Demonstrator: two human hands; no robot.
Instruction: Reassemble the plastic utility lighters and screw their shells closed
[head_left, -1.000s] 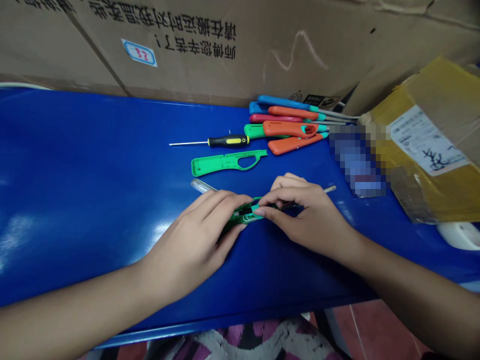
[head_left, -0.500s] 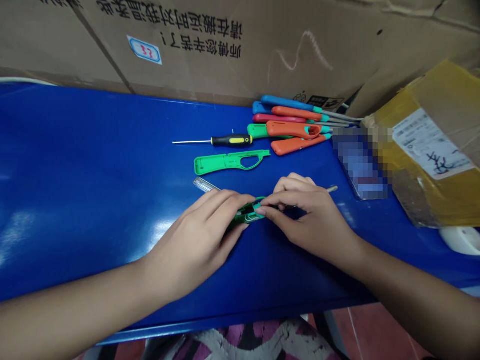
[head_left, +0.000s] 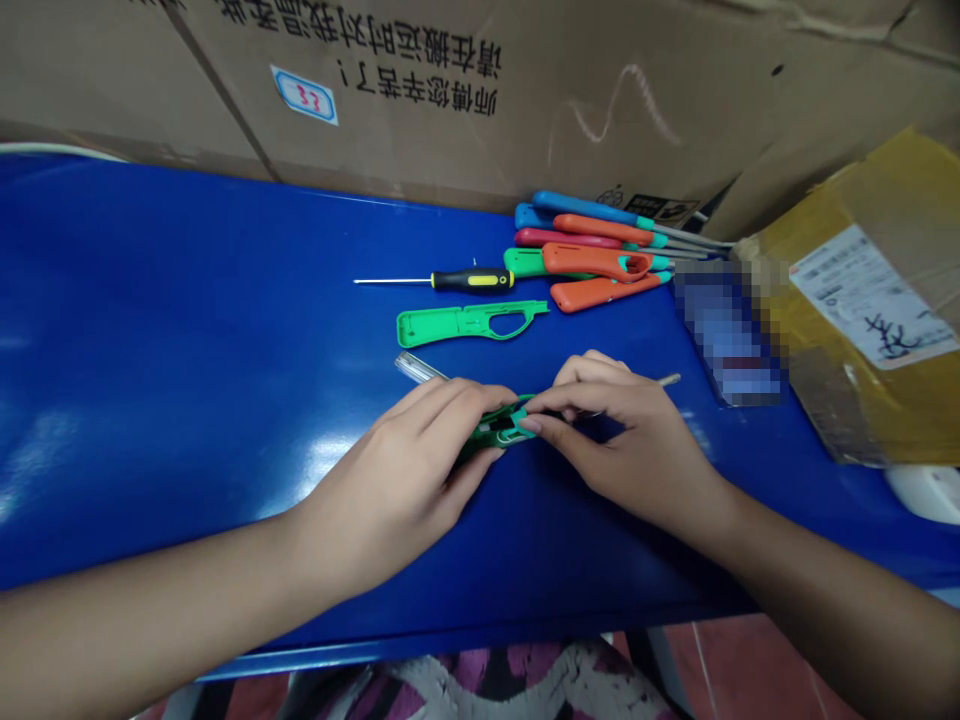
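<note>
My left hand is closed round a green lighter shell, its open side facing up and its far end hidden under my fingers. With thumb and forefinger, my right hand pinches a small teal trigger at the shell's right end. A clear tube sticks out behind my left hand. Beyond my right hand shows the tip of a thin metal rod; its other end is hidden. Just behind my hands lies a loose green shell half, hollow side up, with a loop at its right.
A black and yellow screwdriver lies behind the shell half. Several long-necked lighters are piled at the back right, beside a blurred phone. A taped carton stands at the right, and a large cardboard box walls the back.
The whole view has shifted slightly, so things appear a little further right. Both hands keep their holds, and the teal trigger shows a bit more clearly at the shell's end.
</note>
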